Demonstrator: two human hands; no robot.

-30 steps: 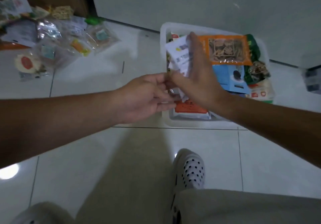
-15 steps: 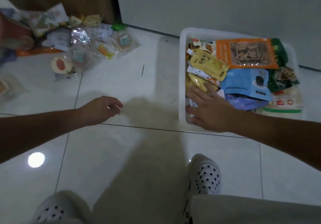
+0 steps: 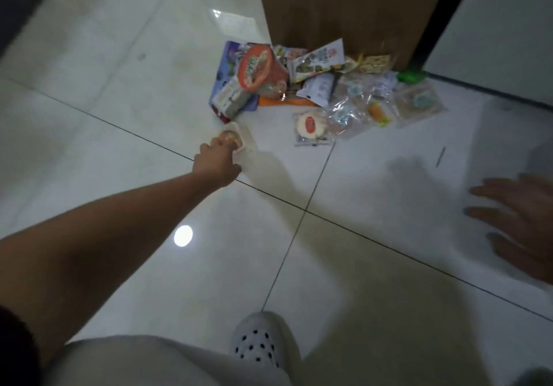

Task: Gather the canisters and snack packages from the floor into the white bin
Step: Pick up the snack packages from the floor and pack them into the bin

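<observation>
The snack pile lies on the white tiled floor against a brown panel: a red instant-noodle cup (image 3: 256, 68) on its side atop a purple package (image 3: 223, 68), a white and green pouch (image 3: 317, 60), a round white and red snack (image 3: 310, 124) and several clear-wrapped packets (image 3: 360, 107). A small clear-wrapped snack (image 3: 236, 138) sits apart at the pile's near left. My left hand (image 3: 216, 161) is stretched out to it, fingers curled over its near edge. My right hand (image 3: 520, 224) hovers at the right edge, fingers spread, holding nothing. The white bin is out of view.
The brown panel (image 3: 344, 5) stands behind the pile, with a pale wall (image 3: 508, 26) to its right. A dark mat (image 3: 18, 2) fills the top left corner. My white perforated clog (image 3: 257, 345) is at the bottom. A thin stick (image 3: 440, 156) lies on the tiles.
The view swung left, off the bin and onto the pile. My left hand reached forward to the small clear-wrapped snack. My right hand left the bin and now hangs open at the right.
</observation>
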